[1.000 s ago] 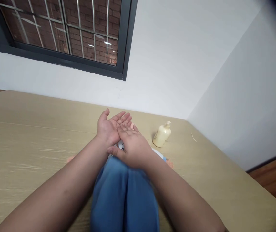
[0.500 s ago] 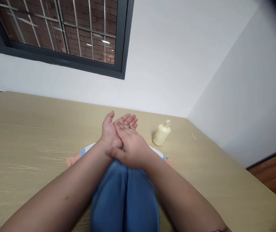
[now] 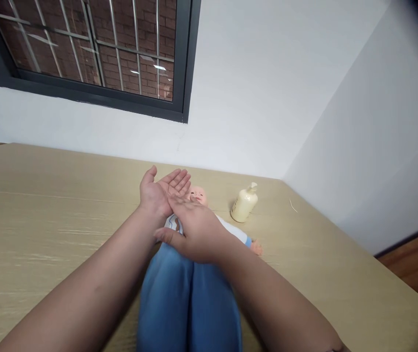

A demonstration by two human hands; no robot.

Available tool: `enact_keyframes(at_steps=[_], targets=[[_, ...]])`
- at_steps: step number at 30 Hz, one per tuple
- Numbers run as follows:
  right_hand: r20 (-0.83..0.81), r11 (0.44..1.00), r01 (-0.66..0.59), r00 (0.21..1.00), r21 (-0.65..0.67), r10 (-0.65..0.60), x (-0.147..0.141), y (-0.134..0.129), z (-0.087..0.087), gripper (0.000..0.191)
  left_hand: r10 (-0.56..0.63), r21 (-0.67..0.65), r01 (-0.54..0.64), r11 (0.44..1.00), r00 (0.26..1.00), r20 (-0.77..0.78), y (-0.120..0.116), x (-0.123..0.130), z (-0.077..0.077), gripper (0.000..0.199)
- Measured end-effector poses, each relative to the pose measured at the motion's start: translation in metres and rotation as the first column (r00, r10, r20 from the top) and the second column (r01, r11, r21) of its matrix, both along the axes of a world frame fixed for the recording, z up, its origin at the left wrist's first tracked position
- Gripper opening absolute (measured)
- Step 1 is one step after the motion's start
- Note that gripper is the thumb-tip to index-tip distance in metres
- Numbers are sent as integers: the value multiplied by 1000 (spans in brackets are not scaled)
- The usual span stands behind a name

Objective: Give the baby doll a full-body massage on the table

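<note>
My left hand (image 3: 161,193) is open, palm up, with its fingers stretched toward the wall. Across its lower palm lie the fingertips of my right hand (image 3: 197,227), which is open and palm down, its thumb apart. Neither hand holds anything. Beneath them a baby doll (image 3: 198,194) lies on its back, partly covered by my hands and arms. Its head shows just past my fingers, and one doll hand sticks out at the right from a white sleeve with a blue cuff. Blue trousers (image 3: 190,303) reach from the doll's body toward the bottom edge.
A cream pump bottle (image 3: 244,204) stands to the right of the doll on the wooden table (image 3: 47,234). A thin pale strip (image 3: 293,205) lies farther right. White walls (image 3: 267,88) and a barred window (image 3: 95,49) rise behind the table.
My left hand has slid left, and its fingers have moved off the doll's head, which now shows. My right hand has shifted slightly left and down, its fingertips still on the left palm.
</note>
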State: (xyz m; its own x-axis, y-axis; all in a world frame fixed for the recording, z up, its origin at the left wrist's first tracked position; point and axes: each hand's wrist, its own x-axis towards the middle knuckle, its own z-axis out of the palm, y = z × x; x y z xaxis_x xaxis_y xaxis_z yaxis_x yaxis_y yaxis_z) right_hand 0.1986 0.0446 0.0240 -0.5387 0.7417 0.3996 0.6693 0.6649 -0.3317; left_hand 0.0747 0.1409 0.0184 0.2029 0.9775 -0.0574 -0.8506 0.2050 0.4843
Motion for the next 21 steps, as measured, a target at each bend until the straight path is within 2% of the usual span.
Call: enact_keyframes(at_steps=[5, 12, 17, 21], targets=[[-43, 998, -63, 997, -24, 61, 1, 0, 0, 91, -68, 4, 68, 998, 998, 17, -13, 14, 5, 69], [14, 997, 51, 999, -52, -51, 8, 20, -9, 94, -125, -70, 126, 990, 992, 14, -22, 30, 1, 63], [66, 978, 189, 981, -88, -184, 5, 20, -12, 95, -93, -114, 85, 990, 994, -64, -11, 25, -8, 63], [47, 990, 125, 991, -58, -122, 2, 9, -5, 76, -10, -82, 4, 997, 997, -73, -3, 19, -13, 69]])
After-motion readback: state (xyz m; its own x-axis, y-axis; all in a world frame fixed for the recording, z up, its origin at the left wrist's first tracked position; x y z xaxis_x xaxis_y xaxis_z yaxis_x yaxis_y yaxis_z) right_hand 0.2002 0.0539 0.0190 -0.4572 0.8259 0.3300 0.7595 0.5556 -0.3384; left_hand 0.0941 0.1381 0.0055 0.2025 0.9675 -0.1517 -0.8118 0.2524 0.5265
